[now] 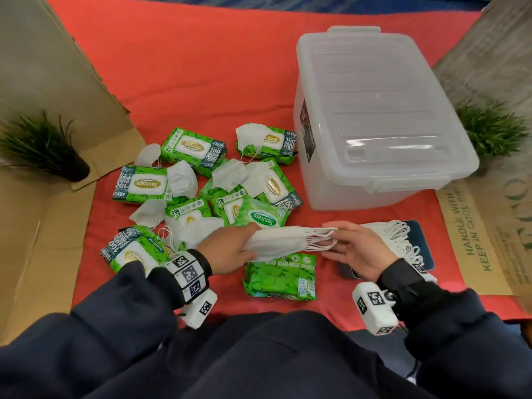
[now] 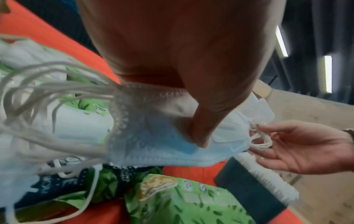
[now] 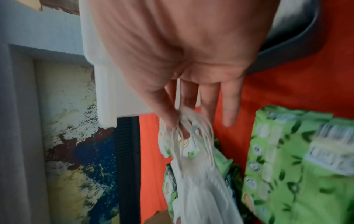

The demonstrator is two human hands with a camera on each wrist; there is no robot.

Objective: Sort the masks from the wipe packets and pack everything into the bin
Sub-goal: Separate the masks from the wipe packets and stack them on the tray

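Note:
My left hand (image 1: pixel 230 249) grips a flat stack of white masks (image 1: pixel 279 241) by its left end, thumb on top (image 2: pixel 199 136), just above the red cloth. My right hand (image 1: pixel 354 249) meets the stack's right end, where thumb and forefinger pinch the bunched ear loops (image 3: pixel 184 128); the other fingers stay straight. A second mask stack (image 1: pixel 397 237) lies on a dark blue pad behind the right hand. Green wipe packets (image 1: pixel 195 148) lie mixed with loose masks (image 1: pixel 181 177) in a pile left of the clear bin (image 1: pixel 374 110), whose lid is on. One packet (image 1: pixel 282 277) lies face down under the hands.
Two small potted plants stand at the left (image 1: pixel 43 145) and right (image 1: pixel 489 131). Cardboard panels border the red cloth (image 1: pixel 201 67) on the left (image 1: pixel 43 67) and right (image 1: pixel 489 226). My dark-sleeved arms fill the foreground.

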